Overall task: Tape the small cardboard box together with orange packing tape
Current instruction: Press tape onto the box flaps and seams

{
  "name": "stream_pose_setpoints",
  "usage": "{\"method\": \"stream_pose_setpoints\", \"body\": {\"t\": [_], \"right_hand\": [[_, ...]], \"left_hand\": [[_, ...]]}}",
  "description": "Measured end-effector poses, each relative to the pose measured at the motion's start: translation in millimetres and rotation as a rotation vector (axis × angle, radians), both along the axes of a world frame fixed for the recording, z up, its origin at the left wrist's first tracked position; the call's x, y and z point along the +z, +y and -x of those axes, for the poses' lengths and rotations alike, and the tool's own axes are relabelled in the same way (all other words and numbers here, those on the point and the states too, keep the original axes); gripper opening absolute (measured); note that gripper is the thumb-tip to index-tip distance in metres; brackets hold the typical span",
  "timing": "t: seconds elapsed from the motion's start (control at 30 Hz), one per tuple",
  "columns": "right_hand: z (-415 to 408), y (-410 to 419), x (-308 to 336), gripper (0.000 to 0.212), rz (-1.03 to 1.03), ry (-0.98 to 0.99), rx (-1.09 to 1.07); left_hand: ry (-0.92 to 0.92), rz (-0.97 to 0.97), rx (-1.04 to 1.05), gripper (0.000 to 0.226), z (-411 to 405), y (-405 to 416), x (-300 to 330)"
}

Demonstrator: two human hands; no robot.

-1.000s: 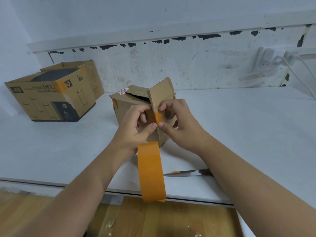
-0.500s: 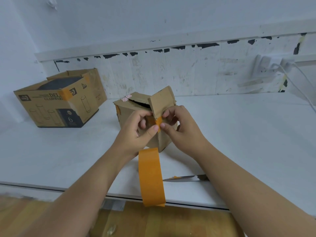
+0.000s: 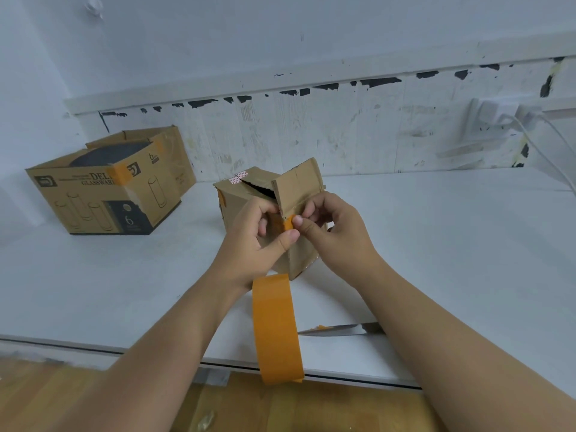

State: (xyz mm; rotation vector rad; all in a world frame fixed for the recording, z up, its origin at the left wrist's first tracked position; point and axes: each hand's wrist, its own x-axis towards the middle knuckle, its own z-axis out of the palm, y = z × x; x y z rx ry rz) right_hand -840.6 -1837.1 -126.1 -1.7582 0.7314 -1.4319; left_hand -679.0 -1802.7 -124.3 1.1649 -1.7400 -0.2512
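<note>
Pressing a short strip of orange tape (image 3: 288, 226) onto the near corner of the small cardboard box (image 3: 290, 219), both hands are working at the same spot. The left hand (image 3: 252, 244) is curling its fingers against the box's near face, thumb pushing up on the strip's lower end, likely bracing the box so it doesn't slide. The right hand (image 3: 336, 232) is pinching the strip's upper end between thumb and forefinger, right at the base of the raised flap (image 3: 297, 188), probably to fold the tape over the edge. The box is sitting on the white table (image 3: 436, 244), top not closed yet: the flap is standing up and a dark gap is showing behind it. The tape roll (image 3: 276, 328) is hanging around the left wrist, just in front of the box, presumably kept there so it stays in reach for the next strip. A knife (image 3: 339, 330) is lying in front of the box and to its right, a scrap of orange on the blade, likely for cutting tape. A larger glassware carton (image 3: 103, 194) is sitting well left of the box, untouched. Judging the taping as partway done: one corner being fixed, top flaps left.
</note>
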Motion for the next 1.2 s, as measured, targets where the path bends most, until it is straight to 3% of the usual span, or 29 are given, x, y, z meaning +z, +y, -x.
{"method": "stream_pose_setpoints", "body": {"t": [0.43,0.6,0.8,1.03,1.2], "right_hand": [[30,-6,21,0.014,-0.148,0.130,-0.036],[42,0,24,0.029,-0.077,0.203,-0.102],[38,18,25,0.037,0.138,0.492,-0.048],[16,37,23,0.040,0.271,0.540,-0.045],[14,39,22,0.043,0.283,0.567,-0.059]], "left_hand": [[-0.079,-0.111,0.143,0.013,-20,10,9],[-0.045,-0.176,0.141,0.025,-33,15,16],[0.041,-0.263,0.144,0.034,-44,15,17],[0.200,-0.337,0.130,0.034,-43,9,18],[0.211,-0.369,0.131,0.060,-42,14,21]]}}
